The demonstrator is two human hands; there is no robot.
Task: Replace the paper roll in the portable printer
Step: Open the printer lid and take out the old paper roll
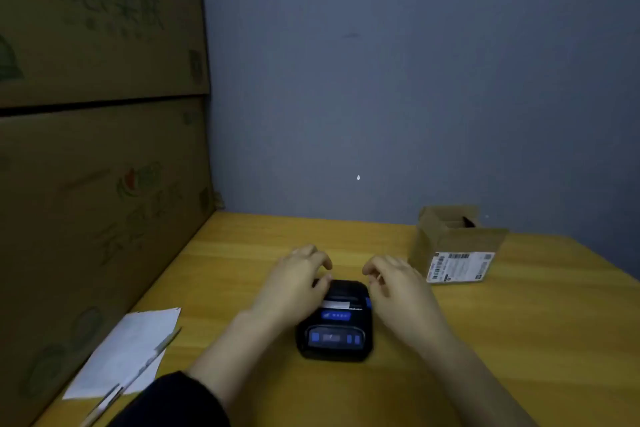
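While the left hand [299, 282] is resting its curled fingers on the far left corner of the black portable printer [335, 321], the right hand [398, 282] is hovering loose just beside its right edge, grasping nothing. Paper [335, 304] is showing at the slot. Farther right, an open cardboard box [453, 244] is sitting on the wooden table [519, 340].

Looked like a storeroom or packing corner of a small shop: big printed cardboard cartons [100, 156] stacked at left vs bare grey wall [415, 80], wooden table [519, 340], small open shipping box [457, 246] w/ barcode label.
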